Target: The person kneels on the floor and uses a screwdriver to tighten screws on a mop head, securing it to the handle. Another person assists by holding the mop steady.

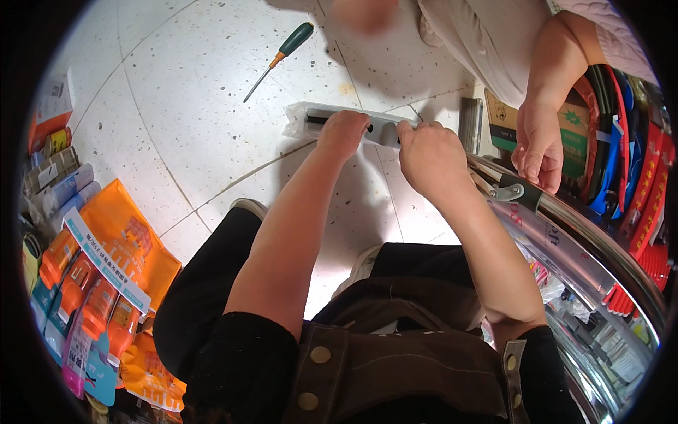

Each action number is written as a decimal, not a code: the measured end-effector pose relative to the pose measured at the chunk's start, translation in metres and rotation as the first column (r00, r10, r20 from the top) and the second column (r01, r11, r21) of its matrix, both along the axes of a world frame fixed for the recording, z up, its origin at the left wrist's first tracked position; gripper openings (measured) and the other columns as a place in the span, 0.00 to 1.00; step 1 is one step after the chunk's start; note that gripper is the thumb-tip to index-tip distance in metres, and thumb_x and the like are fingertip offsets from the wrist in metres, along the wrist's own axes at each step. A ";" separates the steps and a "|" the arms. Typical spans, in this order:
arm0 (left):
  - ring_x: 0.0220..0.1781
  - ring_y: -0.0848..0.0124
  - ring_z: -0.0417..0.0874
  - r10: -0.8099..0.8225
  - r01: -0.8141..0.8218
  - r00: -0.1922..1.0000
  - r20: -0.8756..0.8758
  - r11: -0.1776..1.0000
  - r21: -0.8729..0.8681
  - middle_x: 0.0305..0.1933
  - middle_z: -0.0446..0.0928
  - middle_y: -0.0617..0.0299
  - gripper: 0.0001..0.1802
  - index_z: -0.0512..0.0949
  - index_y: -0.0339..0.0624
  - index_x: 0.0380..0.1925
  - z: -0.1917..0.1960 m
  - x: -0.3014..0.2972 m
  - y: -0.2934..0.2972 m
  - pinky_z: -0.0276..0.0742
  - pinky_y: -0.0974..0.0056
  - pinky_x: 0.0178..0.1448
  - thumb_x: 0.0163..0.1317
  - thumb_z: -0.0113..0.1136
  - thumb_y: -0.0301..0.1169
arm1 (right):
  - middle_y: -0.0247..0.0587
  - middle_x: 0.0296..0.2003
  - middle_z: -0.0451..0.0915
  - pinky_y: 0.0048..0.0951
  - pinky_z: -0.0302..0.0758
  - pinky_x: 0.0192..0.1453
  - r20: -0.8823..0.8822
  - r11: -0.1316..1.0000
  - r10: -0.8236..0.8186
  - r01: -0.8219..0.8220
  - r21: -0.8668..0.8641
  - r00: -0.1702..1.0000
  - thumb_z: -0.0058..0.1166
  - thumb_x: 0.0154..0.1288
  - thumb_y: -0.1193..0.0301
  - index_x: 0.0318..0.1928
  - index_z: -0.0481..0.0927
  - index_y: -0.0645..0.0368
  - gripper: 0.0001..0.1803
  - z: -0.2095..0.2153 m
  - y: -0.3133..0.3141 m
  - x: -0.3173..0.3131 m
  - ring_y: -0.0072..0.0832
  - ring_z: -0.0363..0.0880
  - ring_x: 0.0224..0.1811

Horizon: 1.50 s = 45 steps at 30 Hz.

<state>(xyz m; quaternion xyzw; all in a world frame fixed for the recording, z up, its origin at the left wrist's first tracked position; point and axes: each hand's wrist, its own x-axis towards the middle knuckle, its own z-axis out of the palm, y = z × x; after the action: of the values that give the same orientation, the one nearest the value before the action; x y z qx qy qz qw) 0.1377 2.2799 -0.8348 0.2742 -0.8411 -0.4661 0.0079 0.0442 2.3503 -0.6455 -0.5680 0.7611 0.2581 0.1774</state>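
A long, flat grey bar with a dark slot lies low over the tiled floor, a bit of clear plastic wrap around its left end. My left hand is closed over the middle of this bar. My right hand is closed at the bar's right end, its fingertips partly hidden from above. Just right of that hand, a metal hinge bracket joins chrome tubing. Another person's hand hangs at the tubing, fingers pointing down.
A screwdriver with a green and orange handle lies on the floor beyond my hands. Orange-capped bottles and an orange bag crowd the left. A cardboard box and red and blue goods stand at the right.
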 end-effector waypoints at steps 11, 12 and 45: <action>0.41 0.54 0.83 0.223 -0.231 0.972 0.073 0.965 0.128 0.35 0.83 0.54 0.03 0.78 0.42 0.34 0.004 -0.003 0.017 0.77 0.54 0.46 0.60 0.58 0.27 | 0.50 0.31 0.82 0.42 0.79 0.43 0.006 0.997 -0.042 0.042 0.071 0.999 0.46 0.62 0.75 0.45 0.76 0.63 0.12 0.001 -0.009 -0.002 0.44 0.82 0.39; 0.41 0.54 0.83 0.259 -0.267 0.964 0.065 0.949 0.167 0.36 0.83 0.54 0.04 0.78 0.43 0.35 0.004 -0.003 0.018 0.77 0.54 0.47 0.60 0.58 0.26 | 0.50 0.31 0.82 0.42 0.79 0.44 0.006 0.996 -0.049 0.049 0.077 0.999 0.46 0.62 0.75 0.45 0.76 0.63 0.12 0.002 -0.009 -0.002 0.43 0.82 0.40; 0.47 0.51 0.82 0.508 -0.363 0.743 0.435 0.853 -0.374 0.42 0.79 0.45 0.10 0.80 0.34 0.39 -0.036 0.070 -0.144 0.79 0.52 0.50 0.62 0.51 0.25 | 0.54 0.36 0.82 0.42 0.79 0.43 0.066 0.990 -0.114 0.108 0.088 0.991 0.45 0.61 0.75 0.43 0.75 0.64 0.11 -0.007 -0.012 0.000 0.46 0.80 0.43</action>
<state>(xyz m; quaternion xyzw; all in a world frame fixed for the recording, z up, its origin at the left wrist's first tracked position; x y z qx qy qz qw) 0.2075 2.1355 -0.8711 0.5763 -0.7771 -0.2423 -0.0731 0.0437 2.3388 -0.6526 -0.5253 0.7733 0.2595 0.2423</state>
